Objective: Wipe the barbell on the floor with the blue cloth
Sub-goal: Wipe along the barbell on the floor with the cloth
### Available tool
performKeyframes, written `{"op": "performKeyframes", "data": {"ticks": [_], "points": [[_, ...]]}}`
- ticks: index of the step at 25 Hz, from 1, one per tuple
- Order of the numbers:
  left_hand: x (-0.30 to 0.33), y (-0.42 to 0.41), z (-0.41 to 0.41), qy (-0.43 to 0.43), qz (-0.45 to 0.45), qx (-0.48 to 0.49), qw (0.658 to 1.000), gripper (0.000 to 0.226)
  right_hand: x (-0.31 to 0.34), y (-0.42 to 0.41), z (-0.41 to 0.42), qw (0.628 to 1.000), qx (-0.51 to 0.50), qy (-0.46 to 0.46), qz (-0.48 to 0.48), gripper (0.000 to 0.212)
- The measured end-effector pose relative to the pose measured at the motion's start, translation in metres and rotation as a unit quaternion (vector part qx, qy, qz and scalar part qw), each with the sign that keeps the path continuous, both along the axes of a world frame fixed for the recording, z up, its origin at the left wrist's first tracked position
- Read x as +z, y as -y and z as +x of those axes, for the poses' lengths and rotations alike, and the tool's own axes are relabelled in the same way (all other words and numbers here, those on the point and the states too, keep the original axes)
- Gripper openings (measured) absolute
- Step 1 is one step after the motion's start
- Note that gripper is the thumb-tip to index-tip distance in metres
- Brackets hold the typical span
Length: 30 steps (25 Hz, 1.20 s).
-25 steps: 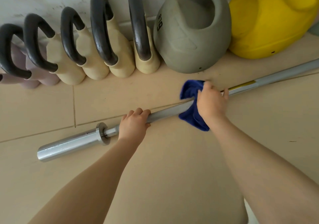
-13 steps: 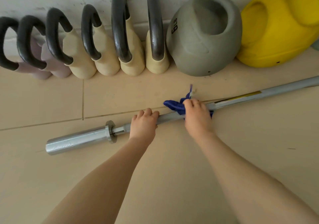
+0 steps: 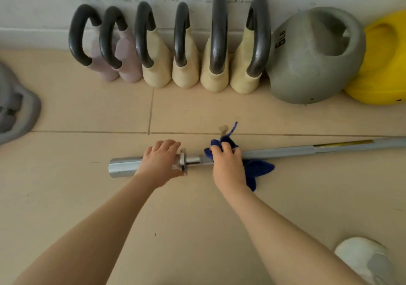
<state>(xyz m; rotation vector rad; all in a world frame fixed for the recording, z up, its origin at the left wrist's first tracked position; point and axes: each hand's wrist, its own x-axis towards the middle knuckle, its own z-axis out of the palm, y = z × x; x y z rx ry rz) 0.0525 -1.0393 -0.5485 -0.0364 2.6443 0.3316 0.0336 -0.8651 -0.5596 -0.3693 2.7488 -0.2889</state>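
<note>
While the left hand clasps the barbell sleeve, the right hand's grip bunches the blue cloth around its shaft.

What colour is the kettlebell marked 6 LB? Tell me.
Grey, the 6 LB kettlebell by the wall, clearest in the head view.
</note>
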Motion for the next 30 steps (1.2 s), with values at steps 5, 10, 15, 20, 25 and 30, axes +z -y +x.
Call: {"op": "performKeyframes", "data": {"ticks": [5, 10, 15, 20, 25, 30], "points": [[-0.009, 0.013, 0.022, -0.042, -0.001, 0.011, 0.999, 0.059, 0.002, -0.021, -0.017, 0.993, -0.032, 0.078, -0.081, 0.039], [-0.019, 0.006, 0.041, -0.124, -0.009, -0.003, 0.992, 0.035, 0.007, 0.041, 0.028, 0.993, -0.048, 0.078, -0.07, 0.039], [-0.017, -0.002, 0.052, -0.143, -0.037, 0.018, 0.989, 0.034, 0.026, 0.014, 0.001, 0.974, -0.113, 0.104, -0.167, 0.042], [-0.024, 0.013, 0.063, -0.152, 0.081, 0.143, 0.975, 0.043, 0.029, 0.059, 0.013, 0.984, 0.012, 0.044, -0.173, 0.035], [-0.022, 0.066, 0.106, -0.102, 0.141, 0.409, 0.896, 0.046, 0.018, 0.06, 0.014, 0.969, 0.245, 0.025, -0.001, 0.04], [-0.023, 0.069, 0.111, -0.083, 0.387, 0.565, 0.725, 0.038, 0.016, 0.101, 0.025, 0.993, 0.11, 0.014, 0.049, 0.024]]}}
